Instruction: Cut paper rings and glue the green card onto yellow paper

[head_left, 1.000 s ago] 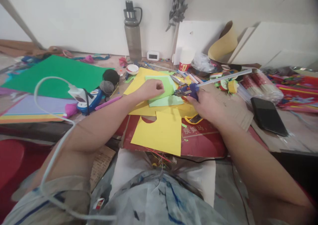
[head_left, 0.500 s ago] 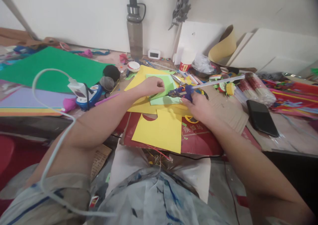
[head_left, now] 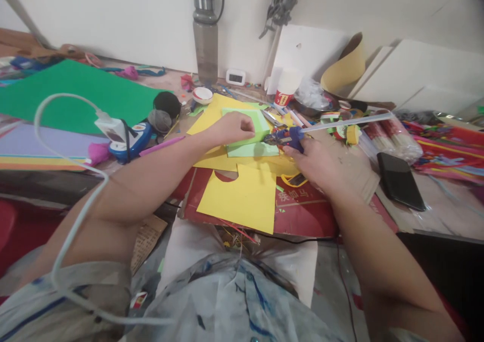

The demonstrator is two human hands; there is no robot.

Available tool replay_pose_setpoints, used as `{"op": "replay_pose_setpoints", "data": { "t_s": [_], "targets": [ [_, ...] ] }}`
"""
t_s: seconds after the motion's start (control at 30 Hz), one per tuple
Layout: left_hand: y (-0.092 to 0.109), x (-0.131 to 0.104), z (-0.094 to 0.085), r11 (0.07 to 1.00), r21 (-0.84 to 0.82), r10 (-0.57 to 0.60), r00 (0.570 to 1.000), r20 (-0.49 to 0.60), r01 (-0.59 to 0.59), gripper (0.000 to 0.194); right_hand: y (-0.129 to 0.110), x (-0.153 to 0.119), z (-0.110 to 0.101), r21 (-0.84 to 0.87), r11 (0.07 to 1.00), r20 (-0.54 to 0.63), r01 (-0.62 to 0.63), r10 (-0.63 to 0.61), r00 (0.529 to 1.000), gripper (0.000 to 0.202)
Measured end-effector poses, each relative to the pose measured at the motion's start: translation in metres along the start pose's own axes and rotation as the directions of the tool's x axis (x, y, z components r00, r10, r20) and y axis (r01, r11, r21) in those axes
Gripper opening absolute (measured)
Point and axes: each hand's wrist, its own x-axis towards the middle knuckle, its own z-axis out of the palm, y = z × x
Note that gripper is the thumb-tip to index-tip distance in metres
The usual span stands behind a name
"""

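Observation:
My right hand [head_left: 312, 158] is wrapped round a blue glue gun [head_left: 290, 139]. A long pale glue stick [head_left: 348, 122] runs out of its back towards the right. The nozzle end points left, close to the edge of a light green paper piece [head_left: 260, 123] with a raised side. My left hand [head_left: 238, 128] has its fingers curled together over that piece, pinching it, though the fingertips are partly hidden. Under it lie a paler green sheet [head_left: 251, 150] and yellow paper [head_left: 206, 125]. Nearer me is a yellow sheet [head_left: 242, 201] with a curved notch.
Scissors [head_left: 273, 119] and a paper cup [head_left: 285, 89] stand behind the hands. A yellow tape measure-like object [head_left: 295, 180] sits below the right hand. A black phone [head_left: 401, 181] lies right; a grey bottle [head_left: 206, 40] stands at the wall. A white cable [head_left: 81, 206] crosses my left arm.
The glue gun and my right hand have shifted slightly right, away from the green piece. The green piece now shows its raised side more clearly under my left hand. The view has tilted slightly.

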Motion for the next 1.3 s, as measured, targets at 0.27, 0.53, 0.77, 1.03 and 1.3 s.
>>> {"op": "replay_pose_setpoints", "data": {
  "t_s": [0.27, 0.53, 0.77, 1.03, 1.3],
  "targets": [
    [-0.009, 0.005, 0.001, 1.000, 0.016, 0.007, 0.999, -0.034, -0.006, 0.009, -0.012, -0.002, 0.010, 0.012, 0.999, 0.024, 0.050, -0.050, 0.998, 0.023],
    [-0.008, 0.006, 0.002, 0.999, 0.044, 0.006, 0.999, -0.045, -0.004, 0.010, -0.015, -0.002, 0.012, -0.046, 0.997, 0.006, 0.054, -0.054, 0.999, 0.035],
    [-0.011, 0.006, 0.002, 1.000, 0.022, 0.013, 0.999, -0.040, -0.012, 0.010, -0.013, -0.002, 0.016, 0.008, 0.993, 0.038, 0.118, -0.118, 0.992, 0.032],
    [-0.008, 0.006, 0.006, 0.996, 0.083, 0.038, 0.999, 0.015, -0.039, 0.015, 0.000, -0.002, -0.002, -0.025, 0.999, -0.002, -0.020, 0.020, 1.000, 0.026],
    [-0.007, 0.002, 0.007, 0.993, 0.046, 0.104, 0.990, 0.093, -0.109, 0.029, -0.004, -0.005, -0.011, 0.026, 0.999, -0.014, -0.043, 0.044, 0.999, 0.023]
  ]
}}
